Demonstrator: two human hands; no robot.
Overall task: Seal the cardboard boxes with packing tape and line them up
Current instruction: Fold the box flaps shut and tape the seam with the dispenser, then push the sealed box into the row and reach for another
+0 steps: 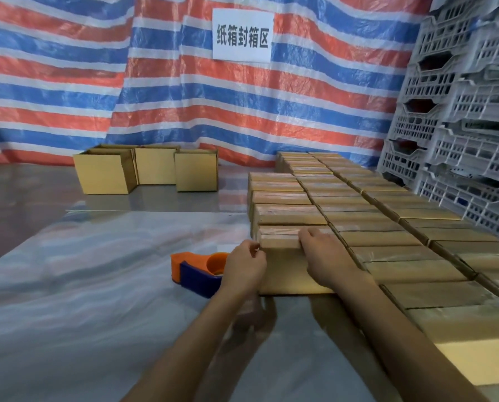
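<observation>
Our left hand (243, 264) pinched the taped box (288, 268) at its left corner, and our right hand (326, 256) curled over its top edge, against the sealed rows (387, 227) rightward. Most seemed done. Three open boxes (146, 169) waited far ahead-left, with the tape dispenser (196, 272) just left.

We see our left grip (246, 264) curled at the near-left corner of the nearest box (286, 271), and our right grip (325, 256) bent over its top near edge. This box ends the left row of taped boxes (373, 236). An orange-and-blue tape dispenser (196, 271) lies just left of it. Open boxes (143, 169) stand far left, and grey crates (460, 126) are stacked far right.
</observation>
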